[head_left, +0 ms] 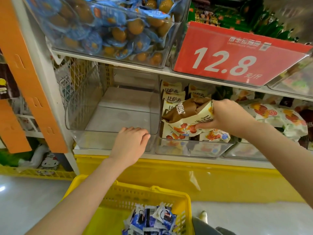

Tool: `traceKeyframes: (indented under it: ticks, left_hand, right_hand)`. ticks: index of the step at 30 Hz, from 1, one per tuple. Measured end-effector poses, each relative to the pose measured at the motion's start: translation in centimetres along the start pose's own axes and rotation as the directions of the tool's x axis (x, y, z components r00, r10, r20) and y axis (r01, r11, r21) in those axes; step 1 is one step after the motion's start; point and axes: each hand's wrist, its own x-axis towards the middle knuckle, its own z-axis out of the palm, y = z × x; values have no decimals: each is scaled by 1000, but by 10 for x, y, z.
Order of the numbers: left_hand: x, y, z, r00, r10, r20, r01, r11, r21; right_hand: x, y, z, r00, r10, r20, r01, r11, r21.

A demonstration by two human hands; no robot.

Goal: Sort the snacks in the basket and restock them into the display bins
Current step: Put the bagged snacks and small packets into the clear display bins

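R hand grips a bunch of snack packs, one brown and a couple cream w/ red flower print. Fingers are under the bunch and the rest of the hand wraps the right end. Bunch is tilted, hanging over the middle bin on the lower shelf, just above the packs already in there. That bin holds the same cream/flower packs in front and cream packs standing upright at the back.

L hand is on the front rim of the empty bin, next bin to the left. Fingers are curled over the edge, thumb on the outside of the front wall. Nothing else in that hand. Both bins are clear plastic and sit side by side, walls touching.

Yellow basket is on the floor below the L forearm, w/ a pile of blue-and-white packs in its near corner.

Further right on the same shelf there's another bin w/ flower-print packs. On the shelf above, a clear bin of blue-wrapped round brown snacks sits over the empty bin. A red price sign reading 12.8 sits over the middle bin, w/ green packs behind it. Yellow base panel runs under the lower shelf. Orange strip is on the rack post at far left.
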Motion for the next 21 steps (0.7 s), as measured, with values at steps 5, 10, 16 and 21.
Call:
traceKeyframes:
  ticks: [5,10,16,21]
  left_hand:
    - [-1,-2,1,1000,13,-1,-13,1000,-16]
    - [-2,-2,3,1000,12,-14,-12,1000,-26]
    - [-3,-1,4,998,6,-63,-8,1000,-22]
    - [-5,2,4,995,-3,-103,2,1000,-10]
  right_hand:
    - [16,-19,-3,967,-202,156,247,894,-373]
    - [32,-29,10,959,-65,276,91,992,-81]
    - [10,-30,30,996,-88,-31,92,981,169]
    - [22,-38,38,987,-149,-61,138,979,-151]
